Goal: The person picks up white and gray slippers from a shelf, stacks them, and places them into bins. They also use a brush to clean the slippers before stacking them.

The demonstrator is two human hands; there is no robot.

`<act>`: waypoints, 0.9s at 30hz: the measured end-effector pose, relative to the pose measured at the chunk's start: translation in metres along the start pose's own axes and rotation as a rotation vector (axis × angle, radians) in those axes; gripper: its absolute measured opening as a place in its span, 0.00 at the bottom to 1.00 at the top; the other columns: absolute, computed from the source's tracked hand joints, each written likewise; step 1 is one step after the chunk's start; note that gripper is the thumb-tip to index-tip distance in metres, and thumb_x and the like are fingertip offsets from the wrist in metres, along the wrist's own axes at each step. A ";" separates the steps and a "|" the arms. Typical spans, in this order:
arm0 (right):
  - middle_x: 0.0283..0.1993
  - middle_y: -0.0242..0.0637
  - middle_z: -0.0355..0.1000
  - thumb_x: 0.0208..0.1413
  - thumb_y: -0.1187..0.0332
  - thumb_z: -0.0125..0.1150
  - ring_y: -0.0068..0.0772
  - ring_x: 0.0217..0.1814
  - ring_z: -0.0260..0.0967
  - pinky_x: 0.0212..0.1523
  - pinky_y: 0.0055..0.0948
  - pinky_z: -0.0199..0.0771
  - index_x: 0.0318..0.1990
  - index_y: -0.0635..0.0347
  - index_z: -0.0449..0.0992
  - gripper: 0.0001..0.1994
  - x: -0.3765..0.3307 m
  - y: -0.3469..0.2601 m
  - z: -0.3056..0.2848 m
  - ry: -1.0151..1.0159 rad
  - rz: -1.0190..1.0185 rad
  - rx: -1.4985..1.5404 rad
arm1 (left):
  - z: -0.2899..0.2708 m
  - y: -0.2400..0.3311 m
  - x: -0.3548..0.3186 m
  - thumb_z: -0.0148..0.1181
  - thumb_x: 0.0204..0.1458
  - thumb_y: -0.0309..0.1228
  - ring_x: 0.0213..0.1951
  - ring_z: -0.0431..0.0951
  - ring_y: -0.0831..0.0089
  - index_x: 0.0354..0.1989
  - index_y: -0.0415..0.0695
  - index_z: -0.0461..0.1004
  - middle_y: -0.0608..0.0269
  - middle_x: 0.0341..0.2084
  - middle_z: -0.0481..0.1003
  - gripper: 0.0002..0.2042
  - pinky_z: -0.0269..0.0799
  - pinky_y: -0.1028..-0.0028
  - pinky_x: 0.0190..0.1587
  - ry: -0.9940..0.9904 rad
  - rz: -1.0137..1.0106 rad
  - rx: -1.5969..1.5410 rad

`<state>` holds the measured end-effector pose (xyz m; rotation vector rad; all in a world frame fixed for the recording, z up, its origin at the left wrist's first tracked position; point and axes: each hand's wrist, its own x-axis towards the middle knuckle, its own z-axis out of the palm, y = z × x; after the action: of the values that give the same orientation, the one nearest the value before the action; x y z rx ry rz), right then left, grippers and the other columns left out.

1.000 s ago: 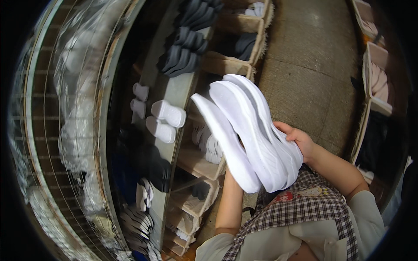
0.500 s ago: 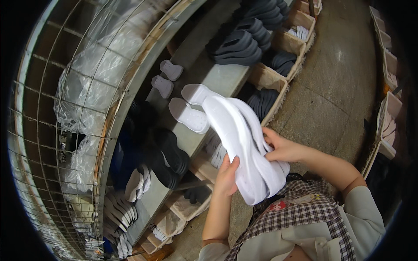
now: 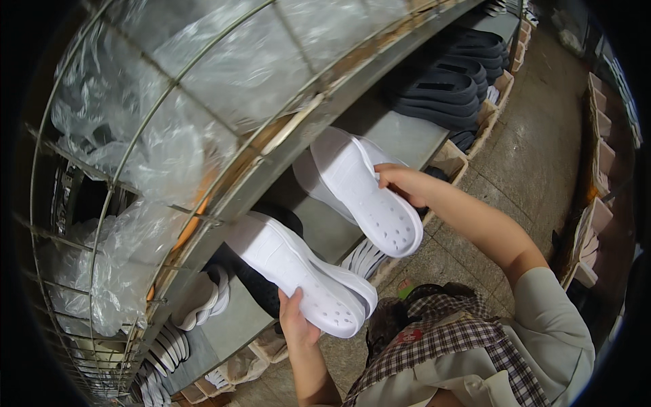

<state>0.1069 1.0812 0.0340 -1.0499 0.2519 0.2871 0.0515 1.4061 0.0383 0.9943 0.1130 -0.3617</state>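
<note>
My left hand (image 3: 298, 322) grips a nested stack of white shoe soles (image 3: 291, 268) by its near side, tilted over the edge of the grey bench (image 3: 325, 220). Small holes dot the end nearest me. My right hand (image 3: 405, 183) has its fingers closed on the edge of another white sole (image 3: 356, 180), held to the right of the first stack. More white material (image 3: 308, 178) shows under that sole; how many pieces it is, I cannot tell. Black soles (image 3: 261, 281) lie on the bench, partly covered by the left stack.
A wire rack (image 3: 180, 78) with clear plastic bags (image 3: 203, 51) rises at the left above the bench. Dark grey soles (image 3: 434, 98) are piled farther along. White soles (image 3: 169, 346) stand at the near left. Lined bins (image 3: 451, 159) run beside the bench.
The bundle of white soles held between both hands has been parted. My left hand has moved left with one stack, and my right hand has brought the other over the bench.
</note>
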 end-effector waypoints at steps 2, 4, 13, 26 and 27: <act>0.40 0.46 0.71 0.40 0.71 0.52 0.38 0.43 0.70 0.49 0.32 0.71 0.41 0.67 0.73 0.17 0.034 -0.005 0.006 0.058 0.090 0.029 | -0.008 0.005 0.006 0.49 0.50 0.23 0.53 0.69 0.55 0.63 0.38 0.50 0.46 0.54 0.64 0.30 0.68 0.58 0.55 -0.019 -0.041 -0.045; 0.40 0.45 0.71 0.41 0.70 0.52 0.38 0.43 0.71 0.48 0.32 0.71 0.41 0.67 0.72 0.17 0.063 -0.007 0.008 0.097 0.117 -0.049 | -0.011 0.006 0.012 0.49 0.47 0.22 0.52 0.70 0.55 0.63 0.37 0.49 0.45 0.53 0.64 0.31 0.70 0.60 0.53 -0.040 -0.034 -0.023; 0.49 0.46 0.69 0.52 0.56 0.58 0.36 0.53 0.66 0.53 0.29 0.65 0.58 0.66 0.64 0.30 0.055 -0.008 0.029 0.225 -0.371 -0.807 | 0.024 0.013 0.027 0.46 0.43 0.19 0.53 0.69 0.56 0.66 0.41 0.43 0.45 0.55 0.61 0.37 0.69 0.62 0.53 -0.090 -0.016 0.011; 0.48 0.51 0.71 0.42 0.78 0.51 0.41 0.48 0.73 0.50 0.35 0.75 0.60 0.69 0.60 0.31 -0.044 -0.056 -0.051 0.202 -0.191 -0.055 | 0.100 0.019 0.149 0.54 0.57 0.39 0.63 0.58 0.56 0.69 0.56 0.38 0.48 0.64 0.51 0.37 0.53 0.57 0.59 -0.319 0.165 0.584; 0.48 0.48 0.71 0.40 0.78 0.51 0.38 0.46 0.74 0.49 0.34 0.76 0.59 0.69 0.62 0.31 -0.041 -0.061 -0.068 0.265 -0.171 -0.110 | 0.094 0.022 0.172 0.54 0.57 0.38 0.62 0.58 0.55 0.69 0.55 0.40 0.48 0.64 0.51 0.35 0.54 0.58 0.59 -0.242 0.160 0.586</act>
<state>0.0857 0.9885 0.0651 -1.2114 0.3852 0.0059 0.2132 1.2959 0.0637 1.5168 -0.3088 -0.3730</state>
